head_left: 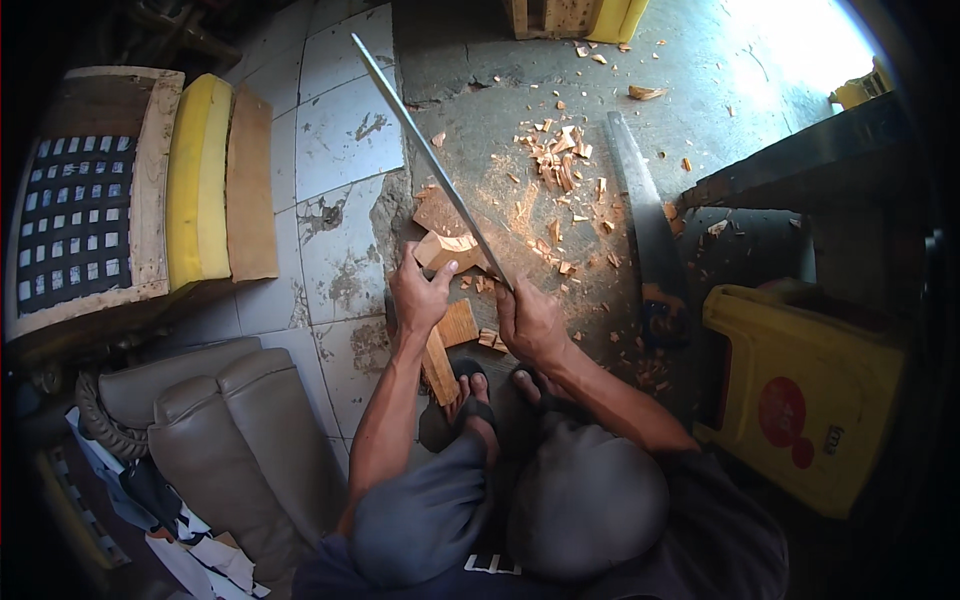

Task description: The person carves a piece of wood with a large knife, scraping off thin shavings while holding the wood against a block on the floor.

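Observation:
My left hand (pixel 422 292) is closed around a curved, pale-cut piece of wood (pixel 440 250), its thumb on the near side. In my right hand (pixel 532 322) is a long, narrow machete (pixel 432 157), its blade slanting up and away to the left. Its handle is hidden by my fingers. The blade passes close by the right end of the wood; I cannot tell whether they touch. Under the wood lies a flat brown board (pixel 438 212) on the floor. Near my feet lie a short wood block (pixel 459 322) and a longer wood strip (pixel 438 370).
Wood chips (pixel 560 160) and sawdust litter the concrete floor. A handsaw (pixel 640 185) lies to the right, beside a yellow plastic crate (pixel 800 400) and a dark bench (pixel 800 150). On the left stand a webbed wooden frame with yellow foam (pixel 200 180) and a brown cushion (pixel 240 430).

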A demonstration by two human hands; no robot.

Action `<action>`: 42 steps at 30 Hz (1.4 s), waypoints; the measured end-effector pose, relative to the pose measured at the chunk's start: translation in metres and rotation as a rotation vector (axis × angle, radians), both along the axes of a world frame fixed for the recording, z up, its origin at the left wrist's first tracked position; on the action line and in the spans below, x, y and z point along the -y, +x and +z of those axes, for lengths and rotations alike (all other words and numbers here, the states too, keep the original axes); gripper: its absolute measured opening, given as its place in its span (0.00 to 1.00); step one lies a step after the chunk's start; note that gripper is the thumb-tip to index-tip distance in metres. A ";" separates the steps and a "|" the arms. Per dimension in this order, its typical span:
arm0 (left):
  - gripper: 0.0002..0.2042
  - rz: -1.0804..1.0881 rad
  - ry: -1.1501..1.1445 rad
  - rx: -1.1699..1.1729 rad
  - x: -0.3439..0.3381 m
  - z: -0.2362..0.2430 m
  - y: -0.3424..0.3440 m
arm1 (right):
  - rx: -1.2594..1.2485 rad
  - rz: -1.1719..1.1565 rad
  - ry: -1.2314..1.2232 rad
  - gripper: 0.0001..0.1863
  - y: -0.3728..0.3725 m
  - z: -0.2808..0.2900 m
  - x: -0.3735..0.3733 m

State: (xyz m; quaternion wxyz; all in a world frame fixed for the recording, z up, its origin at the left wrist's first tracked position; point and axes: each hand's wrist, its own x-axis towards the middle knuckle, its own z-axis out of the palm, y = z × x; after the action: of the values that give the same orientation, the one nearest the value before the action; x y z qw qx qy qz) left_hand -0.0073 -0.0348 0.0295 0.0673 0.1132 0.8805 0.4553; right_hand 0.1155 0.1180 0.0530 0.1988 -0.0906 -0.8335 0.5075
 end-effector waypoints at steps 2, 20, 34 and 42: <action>0.19 -0.017 -0.015 -0.038 -0.004 0.001 0.003 | 0.242 0.061 0.078 0.16 0.003 -0.029 0.004; 0.20 0.020 -0.021 0.006 -0.002 -0.010 0.015 | 0.571 0.196 0.026 0.17 -0.005 -0.031 -0.011; 0.20 0.035 -0.006 0.003 -0.003 -0.013 0.018 | 0.234 0.090 0.085 0.15 -0.003 -0.035 0.003; 0.20 0.061 -0.002 0.017 -0.003 -0.008 0.022 | 0.568 0.141 -0.138 0.15 -0.012 -0.027 -0.015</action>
State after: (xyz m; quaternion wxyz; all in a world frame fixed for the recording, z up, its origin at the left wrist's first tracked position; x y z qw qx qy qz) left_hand 0.0143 -0.0315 0.0211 0.0612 0.0824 0.8834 0.4572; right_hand 0.1036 0.1333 0.0256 -0.0846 -0.1842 -0.8235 0.5299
